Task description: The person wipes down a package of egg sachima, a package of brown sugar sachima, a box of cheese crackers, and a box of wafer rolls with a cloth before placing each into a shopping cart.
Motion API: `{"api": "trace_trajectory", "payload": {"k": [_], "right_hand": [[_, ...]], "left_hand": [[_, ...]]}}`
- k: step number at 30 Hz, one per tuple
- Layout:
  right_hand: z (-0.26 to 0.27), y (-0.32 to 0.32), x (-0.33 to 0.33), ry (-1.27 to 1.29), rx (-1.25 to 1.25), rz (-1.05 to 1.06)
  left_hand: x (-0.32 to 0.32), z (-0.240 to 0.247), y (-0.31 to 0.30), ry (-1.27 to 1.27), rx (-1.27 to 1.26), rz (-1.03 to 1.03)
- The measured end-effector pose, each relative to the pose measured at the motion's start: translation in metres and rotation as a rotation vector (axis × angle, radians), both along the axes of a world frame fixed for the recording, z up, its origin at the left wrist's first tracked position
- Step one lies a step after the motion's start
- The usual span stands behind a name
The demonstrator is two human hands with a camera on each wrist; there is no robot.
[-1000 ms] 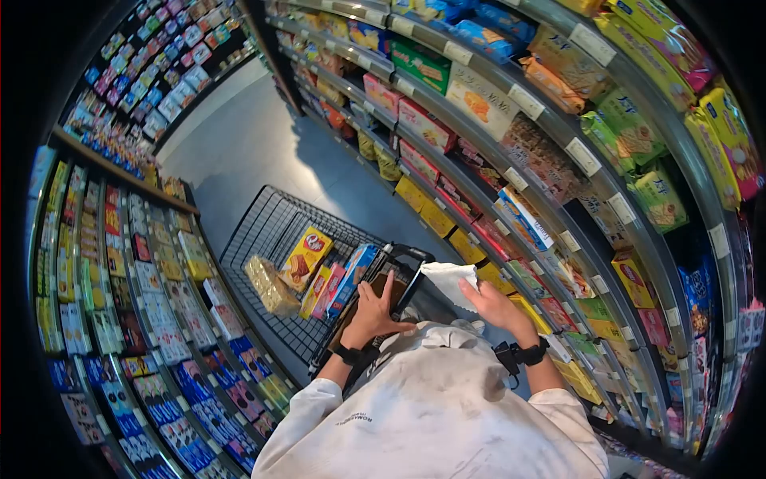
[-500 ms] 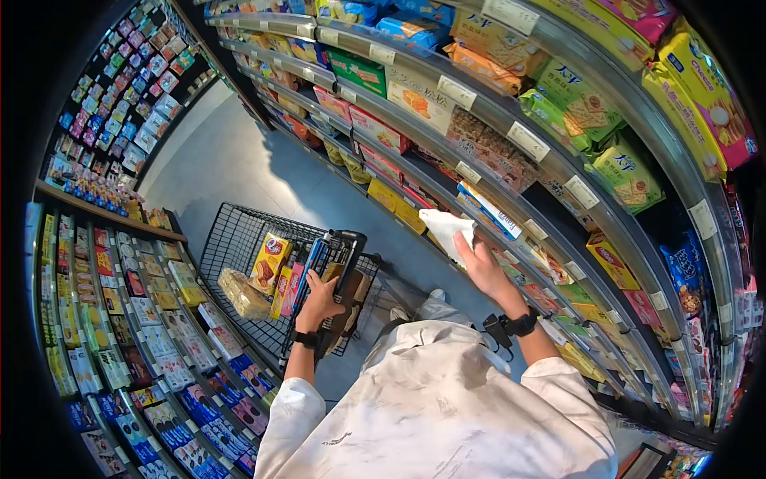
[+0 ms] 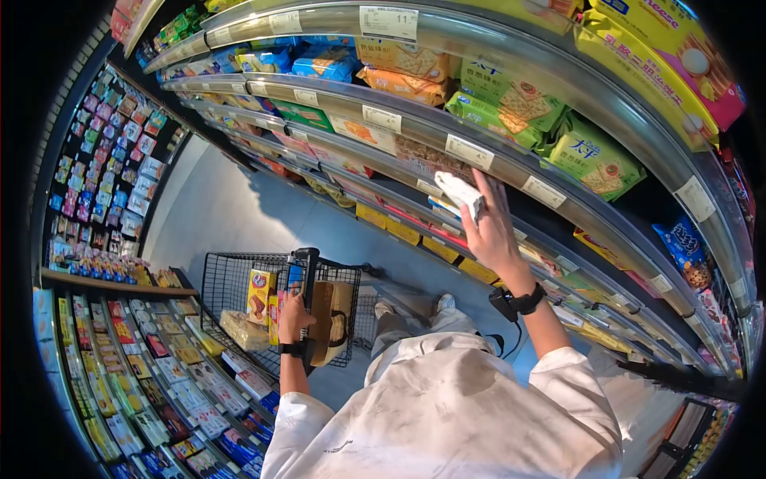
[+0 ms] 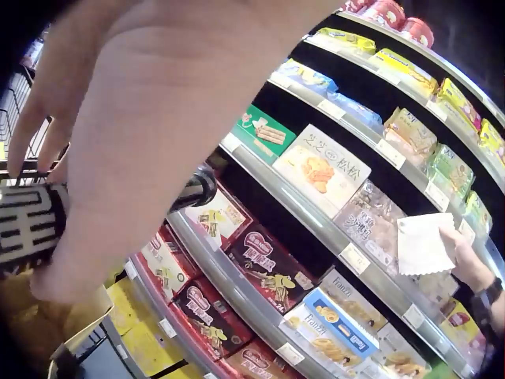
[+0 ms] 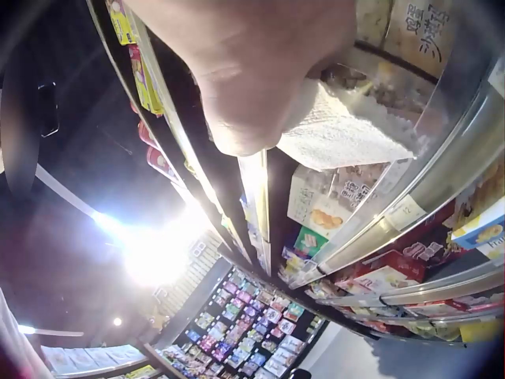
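My left hand (image 3: 295, 319) grips the black handle (image 3: 308, 275) of a wire shopping cart (image 3: 219, 279). In the left wrist view its fingers wrap over a patterned part of the handle (image 4: 31, 225). Raised at the right-hand shelves, my right hand (image 3: 496, 235) holds a white paper tissue (image 3: 459, 191), its fingers pointing up towards a shelf edge. The right wrist view shows the textured tissue (image 5: 347, 134) in front of clear-wrapped brown snacks (image 5: 410, 99). Inside the cart are a yellow biscuit box (image 3: 260, 295) and a beige bagged pack (image 3: 243, 331).
Green cracker packs (image 3: 511, 100) and orange packs (image 3: 407, 84) fill the shelf above my right hand. A blue-and-white box (image 4: 339, 324) lies tilted on a lower shelf. Low shelves (image 3: 152, 351) line the left, and grey floor (image 3: 215, 199) stretches ahead.
My right hand has risen with the tissue towards the shelves. The left hand has closed round the cart handle, and the view has turned nearer the right-hand shelves.
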State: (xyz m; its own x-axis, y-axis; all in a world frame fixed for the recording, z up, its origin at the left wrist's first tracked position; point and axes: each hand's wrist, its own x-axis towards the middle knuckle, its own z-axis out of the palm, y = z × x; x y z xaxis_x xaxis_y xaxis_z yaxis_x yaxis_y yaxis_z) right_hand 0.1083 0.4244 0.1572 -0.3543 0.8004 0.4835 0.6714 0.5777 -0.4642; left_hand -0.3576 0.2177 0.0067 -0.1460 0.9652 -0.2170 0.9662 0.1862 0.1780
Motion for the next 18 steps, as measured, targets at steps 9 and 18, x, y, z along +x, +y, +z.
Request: {"api": "trace_trajectory", "payload": {"k": [9,18], "right_hand": [[-0.011,0.005,-0.024,-0.103,-0.001,-0.321],[-0.001,0.0,-0.04,-0.093,-0.042,-0.354]], "left_hand": [[-0.005,0.065,0.021,-0.136,-0.378,0.11],[0.002,0.131,-0.003,-0.266,-0.095,-0.038]]}}
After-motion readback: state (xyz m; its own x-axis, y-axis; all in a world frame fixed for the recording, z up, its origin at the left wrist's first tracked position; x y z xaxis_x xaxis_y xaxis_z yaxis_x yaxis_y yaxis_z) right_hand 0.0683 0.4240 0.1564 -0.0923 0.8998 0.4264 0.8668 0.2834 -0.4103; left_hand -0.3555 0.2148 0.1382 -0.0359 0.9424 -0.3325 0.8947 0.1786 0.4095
